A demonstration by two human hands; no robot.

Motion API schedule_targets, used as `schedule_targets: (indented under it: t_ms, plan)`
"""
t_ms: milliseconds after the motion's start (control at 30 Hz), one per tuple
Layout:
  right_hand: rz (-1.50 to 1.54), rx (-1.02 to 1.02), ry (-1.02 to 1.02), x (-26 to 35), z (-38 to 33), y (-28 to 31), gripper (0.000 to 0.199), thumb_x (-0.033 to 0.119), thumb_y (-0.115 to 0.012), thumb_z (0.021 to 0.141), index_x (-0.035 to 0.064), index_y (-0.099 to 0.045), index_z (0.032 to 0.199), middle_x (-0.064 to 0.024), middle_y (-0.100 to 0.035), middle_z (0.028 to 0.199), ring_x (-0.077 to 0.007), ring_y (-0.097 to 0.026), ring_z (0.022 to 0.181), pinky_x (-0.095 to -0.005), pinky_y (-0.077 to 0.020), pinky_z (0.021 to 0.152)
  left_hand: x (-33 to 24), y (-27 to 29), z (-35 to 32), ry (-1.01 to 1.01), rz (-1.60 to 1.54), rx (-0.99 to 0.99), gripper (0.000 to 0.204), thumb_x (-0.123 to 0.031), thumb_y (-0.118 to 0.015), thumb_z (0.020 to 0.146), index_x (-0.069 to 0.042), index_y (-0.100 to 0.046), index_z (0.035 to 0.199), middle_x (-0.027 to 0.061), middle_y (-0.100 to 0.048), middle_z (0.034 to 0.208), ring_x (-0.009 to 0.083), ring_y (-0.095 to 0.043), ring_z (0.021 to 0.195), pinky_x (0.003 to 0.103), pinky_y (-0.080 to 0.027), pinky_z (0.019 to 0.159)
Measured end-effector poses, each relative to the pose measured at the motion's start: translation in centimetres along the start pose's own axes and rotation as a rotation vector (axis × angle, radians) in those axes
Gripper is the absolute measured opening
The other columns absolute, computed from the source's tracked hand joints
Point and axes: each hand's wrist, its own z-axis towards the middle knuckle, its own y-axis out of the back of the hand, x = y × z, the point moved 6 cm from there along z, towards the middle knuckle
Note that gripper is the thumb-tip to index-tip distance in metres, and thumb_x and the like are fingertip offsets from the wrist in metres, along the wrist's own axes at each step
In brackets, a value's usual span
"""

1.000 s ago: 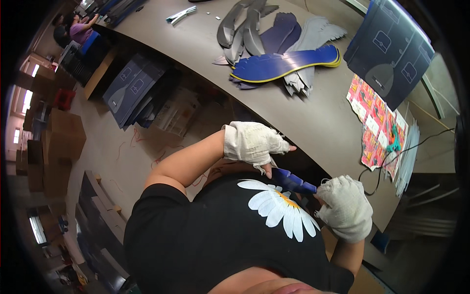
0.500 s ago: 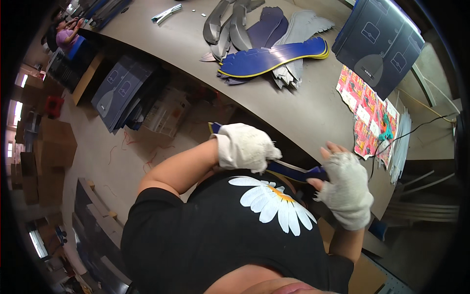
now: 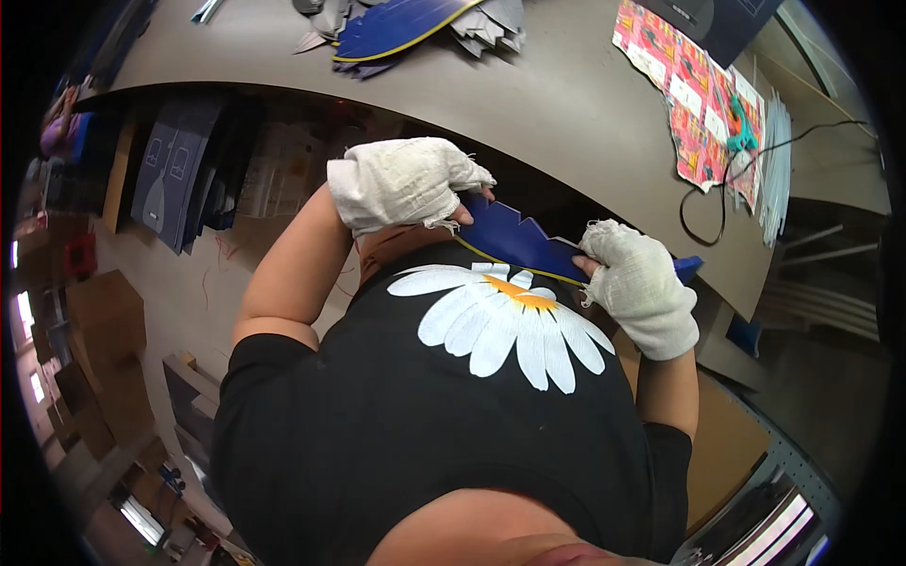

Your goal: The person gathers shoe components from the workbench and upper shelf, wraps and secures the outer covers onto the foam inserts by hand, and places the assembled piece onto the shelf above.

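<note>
Since half a second ago, the view has tipped, so the pile on the table has slid up toward the top, and the right hand (image 3: pixel 644 291), which had its fingers spread, now has a pinch on the blue strip (image 3: pixel 524 241). The strip is in front of the chest, near 2 o'clock from the middle, with notches along its top side and a yellow line along its bottom side.

The left hand (image 3: pixel 408 189), at the strip's 10 o'clock, pinches it too. Its thumb and one fingertip peek out; the glove (image 3: pixel 382 179) hides the rest, and that end of the strip can't be seen. The right hand, toward 4 o'clock, covers the strip's other end, but a bit pokes out past it.

Up at 12 o'clock, the pile (image 3: pixel 406 28) on the table (image 3: pixel 566 123) is cut off by the top. The dark board (image 3: pixel 713 28), near 1 o'clock, is cut off too. At 2 o'clock, a black cord (image 3: pixel 725 203) crosses near a pink sheet (image 3: pixel 694 108). A green-blue tool (image 3: pixel 743 132) there is hard to make out.
</note>
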Motion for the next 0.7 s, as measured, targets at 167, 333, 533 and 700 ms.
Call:
schedule_targets:
  t_ms: [167, 333, 533, 700]
  plan:
    - [0.118, -0.035, 0.021, -1.0, -0.6, -1.2, 0.026, 0.028, -0.088, 0.093, 0.0060, -0.080, 0.103, -0.0159, -0.078, 0.097, -0.0396, -0.077, 0.097, -0.0473, -0.0612, 0.085, -1.0, -1.0, 0.6, -0.108, -0.012, -0.187, 0.037, -0.021, -0.089, 0.095, -0.003, -0.081, 0.126, 0.0123, -0.084, 0.114, 0.0296, -0.081, 0.103, 0.039, -0.064, 0.093]
    - [0.281, -0.009, -0.118, -1.0, 1.4, -3.3, 0.022, 0.021, -0.085, 0.099, 0.0014, -0.078, 0.106, -0.0167, -0.076, 0.095, -0.0398, -0.075, 0.092, -0.0453, -0.0579, 0.083, -2.0, -1.6, 0.8, -0.115, -0.167, -0.228, 0.029, -0.014, -0.087, 0.095, -0.003, -0.083, 0.121, 0.0132, -0.085, 0.111, 0.0315, -0.081, 0.101, 0.040, -0.064, 0.092]
    - [0.512, 0.119, -0.231, -5.0, 1.6, -7.2, 0.034, 0.034, -0.085, 0.100, 0.0012, -0.075, 0.097, -0.0139, -0.072, 0.087, -0.0313, -0.069, 0.080, -0.0438, -0.0532, 0.076, -3.5, -1.5, 0.0, -0.168, -0.014, -0.223, 0.026, -0.005, -0.086, 0.089, -0.002, -0.085, 0.115, 0.0152, -0.084, 0.110, 0.0337, -0.080, 0.100, 0.042, -0.063, 0.091]
    - [0.775, 0.621, -0.159, -5.1, 3.3, -8.7, 0.060, 0.050, -0.085, 0.098, 0.0030, -0.054, 0.077, -0.0030, -0.046, 0.071, -0.0187, -0.041, 0.070, -0.0407, -0.0393, 0.065, -3.4, -2.5, -0.3, -0.259, -0.008, -0.172, 0.032, -0.015, -0.083, 0.093, -0.003, -0.084, 0.122, 0.0151, -0.084, 0.112, 0.0320, -0.080, 0.100, 0.041, -0.064, 0.092]
